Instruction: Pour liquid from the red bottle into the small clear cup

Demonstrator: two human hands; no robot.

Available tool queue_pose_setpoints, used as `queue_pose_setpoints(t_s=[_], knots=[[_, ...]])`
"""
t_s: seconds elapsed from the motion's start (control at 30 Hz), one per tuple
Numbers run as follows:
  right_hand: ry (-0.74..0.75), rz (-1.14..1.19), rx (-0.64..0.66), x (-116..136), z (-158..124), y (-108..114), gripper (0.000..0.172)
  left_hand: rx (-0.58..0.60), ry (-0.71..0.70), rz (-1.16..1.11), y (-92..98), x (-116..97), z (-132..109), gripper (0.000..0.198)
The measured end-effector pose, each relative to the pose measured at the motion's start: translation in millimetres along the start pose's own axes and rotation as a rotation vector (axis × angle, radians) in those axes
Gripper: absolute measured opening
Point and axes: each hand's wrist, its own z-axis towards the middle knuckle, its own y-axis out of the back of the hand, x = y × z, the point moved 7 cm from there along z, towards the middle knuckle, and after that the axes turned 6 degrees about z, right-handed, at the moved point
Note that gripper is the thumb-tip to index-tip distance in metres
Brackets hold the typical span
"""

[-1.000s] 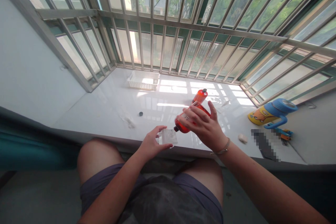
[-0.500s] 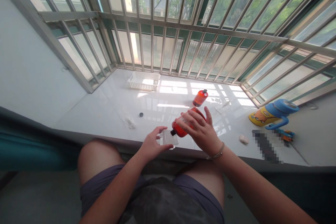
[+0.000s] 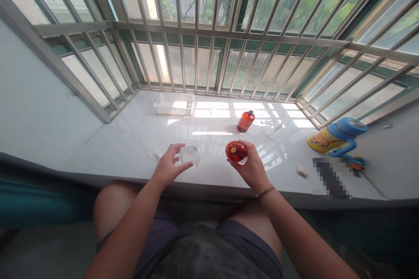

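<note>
Your left hand (image 3: 168, 168) grips a clear container (image 3: 190, 155); your right hand (image 3: 251, 164) grasps a red bottle (image 3: 236, 151), apparently uncapped. Tilting risks spillage onto the surface (image 3: 211, 172).

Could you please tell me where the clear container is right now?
In the head view, the clear container is in the left hand, left of the red bottle held in the right hand.
</note>
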Motion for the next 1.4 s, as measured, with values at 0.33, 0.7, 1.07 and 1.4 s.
queue_pose_setpoints(t_s=[0.33,0.7,1.07,1.4], knots=[[-0.493,0.341,-0.058,-88,-40,-12,0.087,-0.016,0.077,-0.033,-2.0,34,15,0.072],[-0.401,0.446,0.038,-67,-62,-69,0.084,0.138,-0.014,-0.088,-50.7,40,23,0.069],[-0.231,0.262,0.106,-66,-54,-63,0.078,0.059,0.007,0.032,-9.9,45,32,0.074],[-0.206,0.214,0.074,-78,-58,-71,0.08,-0.055,0.052,1.092,47.8,37,72,0.038]])
